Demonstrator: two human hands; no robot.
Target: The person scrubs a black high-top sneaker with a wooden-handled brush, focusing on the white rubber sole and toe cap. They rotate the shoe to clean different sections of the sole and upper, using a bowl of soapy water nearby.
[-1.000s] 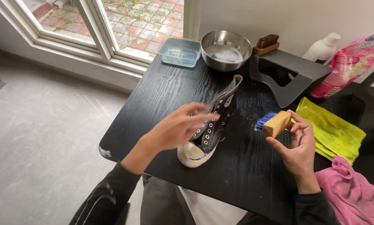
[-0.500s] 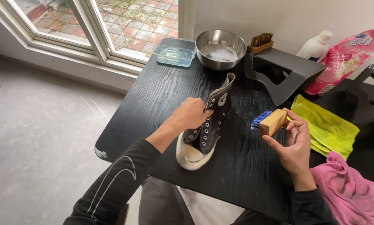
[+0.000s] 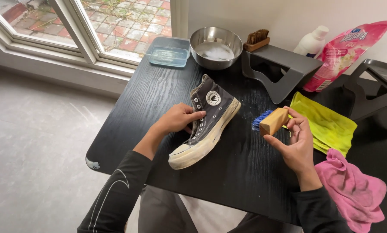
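In the middle of the frame a black high-top sneaker point(image 3: 206, 125) lies tipped onto its side on the black counter point(image 3: 154, 92), its worn white sole facing right and its toe cap pointing toward the lower centre. The left hand point(image 3: 176, 121) comes in from the lower left and is closed on the shoe's laced front, thumb across the eyelets, holding it tilted. To the right of the shoe, apart from it, the right hand point(image 3: 295, 142) is clamped on a wooden scrub brush point(image 3: 271, 121) with blue bristles, fingers on the far side of the block and thumb underneath; the bristles point left toward the sole.

Along the top of the frame stand a clear plastic tub point(image 3: 168, 51) and, just beside it, a metal bowl point(image 3: 216, 46) holding soapy water. A second small wooden brush point(image 3: 257, 39) rests on a grey stand point(image 3: 279, 69) right of the bowl. At the upper right a white bottle point(image 3: 312, 41) stands next to a pink refill pouch point(image 3: 342, 54). A yellow cloth point(image 3: 327, 123) lies spread behind the right hand, and a crumpled pink cloth point(image 3: 353, 190) sits at the lower right counter edge.
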